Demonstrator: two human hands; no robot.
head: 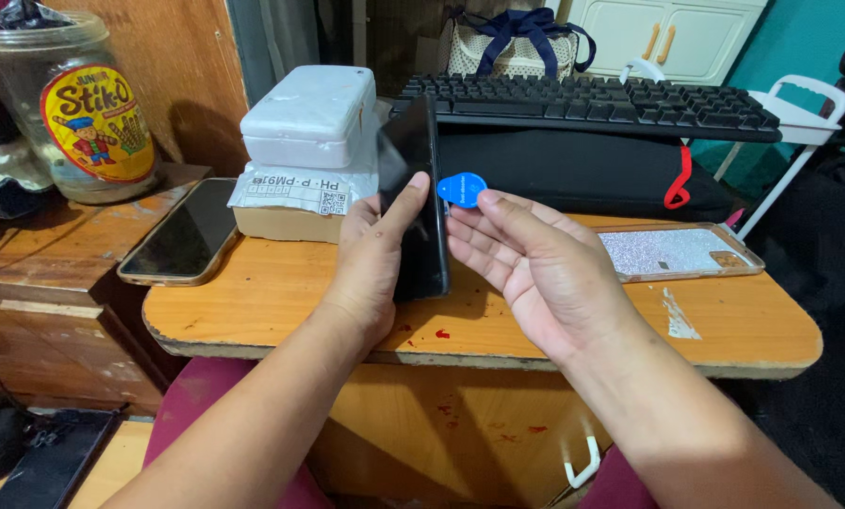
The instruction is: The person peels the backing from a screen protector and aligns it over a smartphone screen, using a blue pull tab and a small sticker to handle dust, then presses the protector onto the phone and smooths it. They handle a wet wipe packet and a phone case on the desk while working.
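Left hand (370, 259) grips the black phone (420, 203) on edge above the counter (281, 311), long axis running away from the person. Right hand (535, 269) pinches a blue pick (461, 188) at its right edge. Bare wood lies below; boxes (304, 160) crowd behind.

glossy black phone (420, 203), blue plastic pick (461, 188), worn wood table (281, 302)

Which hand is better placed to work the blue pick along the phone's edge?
Right. The right hand already pinches the blue pick with its tip at the edge of the black phone. The left hand is occupied gripping the phone upright on edge over the table.
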